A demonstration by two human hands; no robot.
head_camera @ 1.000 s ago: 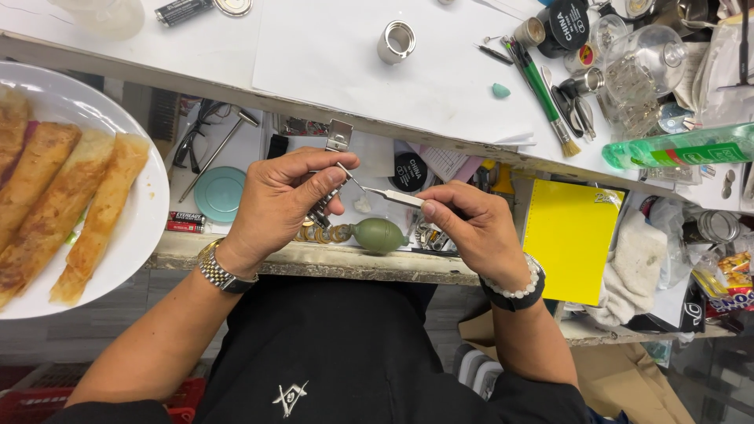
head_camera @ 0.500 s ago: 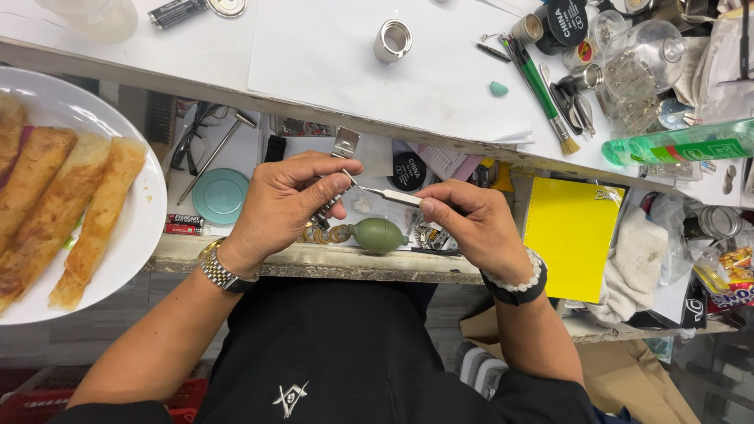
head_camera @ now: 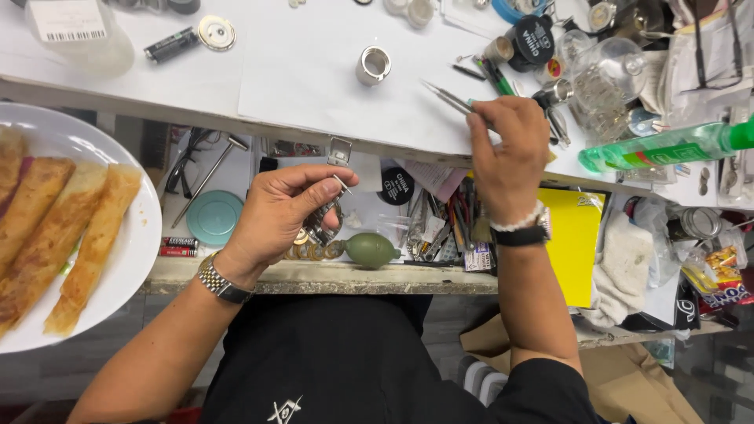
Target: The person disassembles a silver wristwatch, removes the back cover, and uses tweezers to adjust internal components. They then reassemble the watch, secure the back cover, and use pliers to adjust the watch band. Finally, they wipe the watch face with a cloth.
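The left hand (head_camera: 275, 216) pinches a small metal watch bracelet piece (head_camera: 323, 220) above the open drawer. The right hand (head_camera: 506, 145) grips slim steel tweezers (head_camera: 448, 97) over the white counter (head_camera: 314, 78). Steadying both wrists should keep the tips accurate.

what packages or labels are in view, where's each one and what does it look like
White label: top left, on a clear tub; rectangular, with a barcode.
Green bottle: right, lying on its side; clear green with a printed label.
Snack packet: lower right; crinkled, red and yellow.
Round black lids: top right; white print.
Yellow pad: beside the right hand; plain rectangle.
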